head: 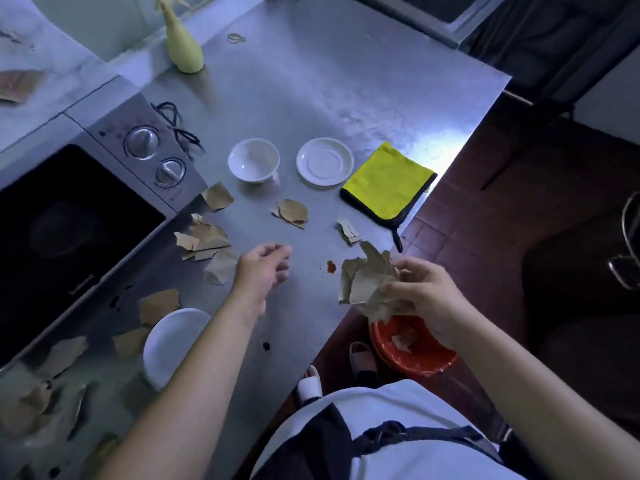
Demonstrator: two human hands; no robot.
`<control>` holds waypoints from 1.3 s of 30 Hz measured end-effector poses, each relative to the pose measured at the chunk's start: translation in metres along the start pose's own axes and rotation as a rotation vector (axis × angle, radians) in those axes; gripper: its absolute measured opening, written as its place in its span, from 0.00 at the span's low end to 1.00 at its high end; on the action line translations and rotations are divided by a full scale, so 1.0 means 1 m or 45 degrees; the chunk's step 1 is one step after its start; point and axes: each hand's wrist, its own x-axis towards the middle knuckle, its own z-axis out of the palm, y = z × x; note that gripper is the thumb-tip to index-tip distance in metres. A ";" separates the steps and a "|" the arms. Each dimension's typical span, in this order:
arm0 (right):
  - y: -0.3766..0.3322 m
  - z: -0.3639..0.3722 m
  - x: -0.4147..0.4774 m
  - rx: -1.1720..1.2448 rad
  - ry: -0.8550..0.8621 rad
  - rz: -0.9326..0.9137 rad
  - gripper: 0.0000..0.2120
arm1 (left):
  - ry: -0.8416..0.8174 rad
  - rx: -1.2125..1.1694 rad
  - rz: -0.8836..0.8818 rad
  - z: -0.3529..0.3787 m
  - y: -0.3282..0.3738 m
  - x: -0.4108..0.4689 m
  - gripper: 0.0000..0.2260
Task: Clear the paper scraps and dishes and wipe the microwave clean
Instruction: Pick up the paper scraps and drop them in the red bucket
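Hands: right hand grips crumpled brown paper wad | left hand loose, empty | steel counter | torn scraps

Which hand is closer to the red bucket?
Right. The right hand, gripping paper scraps, is just above the red bucket; the left hand is off to its left, over the table.
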 end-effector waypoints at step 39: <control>0.033 0.005 -0.038 0.274 0.307 -0.046 0.12 | -0.620 0.275 0.274 0.038 0.017 -0.118 0.18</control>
